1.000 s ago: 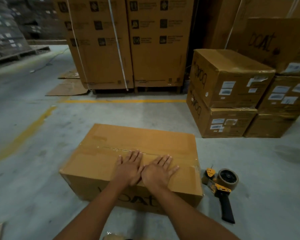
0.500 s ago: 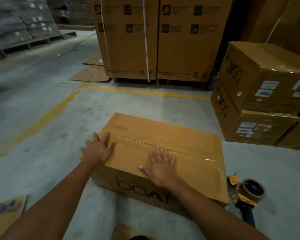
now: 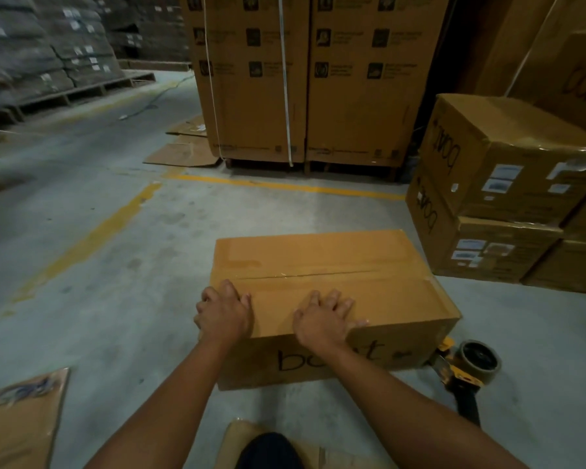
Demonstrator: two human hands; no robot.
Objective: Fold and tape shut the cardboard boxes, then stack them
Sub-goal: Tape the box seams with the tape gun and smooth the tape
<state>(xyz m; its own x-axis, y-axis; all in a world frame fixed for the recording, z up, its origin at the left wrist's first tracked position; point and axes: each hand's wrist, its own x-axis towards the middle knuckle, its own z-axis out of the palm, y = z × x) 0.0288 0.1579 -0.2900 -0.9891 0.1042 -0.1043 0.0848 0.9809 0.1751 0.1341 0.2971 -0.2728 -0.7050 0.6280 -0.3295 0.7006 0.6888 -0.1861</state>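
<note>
Cardboard box (image 3: 318,258) taped; right grip (image 3: 323,318) flat, released; left grip (image 3: 225,313) seemingly grasping left edge; tape dispenser (image 3: 479,362) partly hidden.

bare left grip (image 3: 224,316), bare right grip (image 3: 323,321), bare forearms (image 3: 170,404), black clothing (image 3: 268,450) rounded at the bottom edge

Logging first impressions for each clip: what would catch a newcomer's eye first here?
A taped cardboard box sits on the floor at centre, the left hand at its near left corner and the right hand resting on its top by the near edge. A tape dispenser lies on the floor at the box's right end, with stacked boxes behind it on the right.
</note>
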